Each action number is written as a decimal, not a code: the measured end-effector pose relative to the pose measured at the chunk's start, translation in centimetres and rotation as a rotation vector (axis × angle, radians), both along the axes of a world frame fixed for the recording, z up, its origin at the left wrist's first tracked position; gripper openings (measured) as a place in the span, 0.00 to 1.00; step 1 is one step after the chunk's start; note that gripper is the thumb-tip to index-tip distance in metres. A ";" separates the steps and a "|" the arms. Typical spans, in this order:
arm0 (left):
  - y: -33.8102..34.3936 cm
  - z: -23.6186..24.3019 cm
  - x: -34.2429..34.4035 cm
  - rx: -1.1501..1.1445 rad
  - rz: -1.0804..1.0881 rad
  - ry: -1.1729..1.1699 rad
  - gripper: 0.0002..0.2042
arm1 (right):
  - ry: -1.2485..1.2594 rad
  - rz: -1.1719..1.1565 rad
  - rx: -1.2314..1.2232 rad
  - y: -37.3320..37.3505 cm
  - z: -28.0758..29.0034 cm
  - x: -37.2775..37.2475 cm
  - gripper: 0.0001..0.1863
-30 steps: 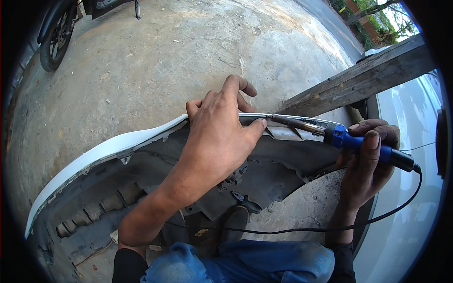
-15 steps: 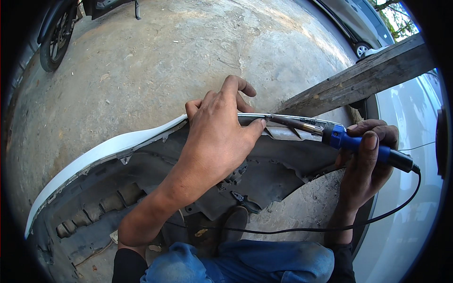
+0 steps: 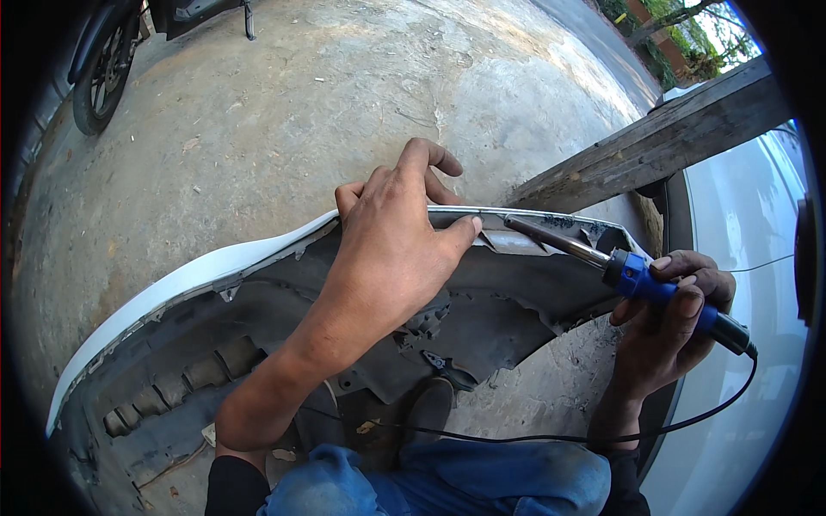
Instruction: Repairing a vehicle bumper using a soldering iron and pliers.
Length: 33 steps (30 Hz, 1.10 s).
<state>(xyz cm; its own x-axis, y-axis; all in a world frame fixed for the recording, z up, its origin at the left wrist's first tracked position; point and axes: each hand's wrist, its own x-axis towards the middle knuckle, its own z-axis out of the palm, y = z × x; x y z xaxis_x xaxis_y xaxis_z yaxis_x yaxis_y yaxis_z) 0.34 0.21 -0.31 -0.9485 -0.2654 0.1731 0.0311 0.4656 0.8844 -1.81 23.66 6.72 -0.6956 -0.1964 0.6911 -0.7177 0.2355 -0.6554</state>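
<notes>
A white car bumper [image 3: 202, 262] lies in front of me with its dark inner side toward me. My left hand [image 3: 387, 232] grips its upper rim, thumb on the inner face and fingers over the outer side. In my right hand [image 3: 667, 335] is a blue-handled soldering iron [image 3: 632, 273], its metal shaft slanting up and left. The iron's tip is near the inner edge, a little right of my left thumb; whether it touches the plastic I cannot tell. Dark rough marks [image 3: 559, 222] show along the rim beside the shaft.
A black cable [image 3: 516, 440] loops from the iron across my knees. Pliers [image 3: 452, 370] lie by my shoe [image 3: 426, 408]. A wooden post [image 3: 654, 133] slants at the right, beside a white car panel [image 3: 740, 258]. A motorcycle wheel [image 3: 105, 82] stands far left.
The iron and my right hand have shifted slightly right and down, drawing the tip away from my left thumb. My left hand stays on the rim. A vehicle at the upper right has left view.
</notes>
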 end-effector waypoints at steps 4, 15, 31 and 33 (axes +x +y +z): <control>-0.1 -0.1 0.0 -0.002 -0.008 0.001 0.22 | 0.042 0.021 0.055 -0.1 -0.7 0.0 0.17; -0.2 0.0 0.0 0.047 -0.024 -0.009 0.23 | -0.020 0.100 0.035 -0.3 -0.8 0.0 0.17; -0.1 -0.1 0.2 0.002 -0.012 -0.008 0.22 | 0.037 0.035 0.126 -1.0 -0.2 0.0 0.16; -0.1 -0.3 0.1 0.011 -0.013 -0.005 0.22 | 0.013 0.035 0.118 -1.2 -0.2 0.1 0.16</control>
<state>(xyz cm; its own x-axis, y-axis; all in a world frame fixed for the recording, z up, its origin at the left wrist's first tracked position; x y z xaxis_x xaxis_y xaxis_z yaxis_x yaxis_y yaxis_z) 0.44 0.10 -0.60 -0.9527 -0.2552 0.1653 0.0323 0.4557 0.8896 -1.70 22.49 6.50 -0.6782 -0.3010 0.6703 -0.7348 0.2855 -0.6152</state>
